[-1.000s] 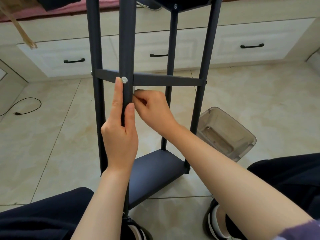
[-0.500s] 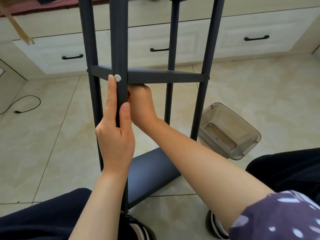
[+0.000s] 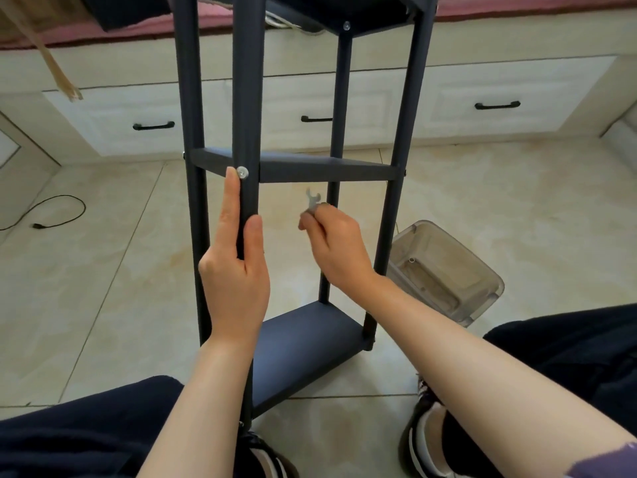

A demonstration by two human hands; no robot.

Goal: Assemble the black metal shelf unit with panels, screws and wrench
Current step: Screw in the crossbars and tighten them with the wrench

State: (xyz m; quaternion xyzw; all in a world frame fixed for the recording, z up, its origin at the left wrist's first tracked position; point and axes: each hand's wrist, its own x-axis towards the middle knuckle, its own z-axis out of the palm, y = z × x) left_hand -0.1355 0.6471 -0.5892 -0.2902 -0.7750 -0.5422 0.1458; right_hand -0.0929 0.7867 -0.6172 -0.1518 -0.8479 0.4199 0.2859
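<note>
At the near edge of the tiled floor [image 3: 517, 208], between our knees, the shelf unit [image 3: 327, 172] stands upright with its bottom panel [image 3: 306, 343] resting on the tiles. Our left hand [image 3: 238, 270] wraps the near front post [image 3: 246, 98], thumb on one side and index finger laid straight up the other, its tip just beside the silver screw [image 3: 243, 172] at the middle panel [image 3: 327, 169]. Our right hand [image 3: 339, 243] pinches a small flat wrench [image 3: 313, 199], held clear of the frame just below that panel and a little right of the post.

Risks, as we judge them:
- The wrench is small and held by the fingertips; it could slip and fall to the floor.
- The index fingertip lies close to the screw and could be nipped when the wrench engages.
- If the left hand relaxes, turning force could twist or tip the frame.

Further out, a clear plastic bin [image 3: 444, 270] lies tilted just beside the right rear post [image 3: 410, 98]. A black cable [image 3: 58, 215] lies towards the far left of the floor, and white drawers [image 3: 482, 105] line its far edge.
</note>
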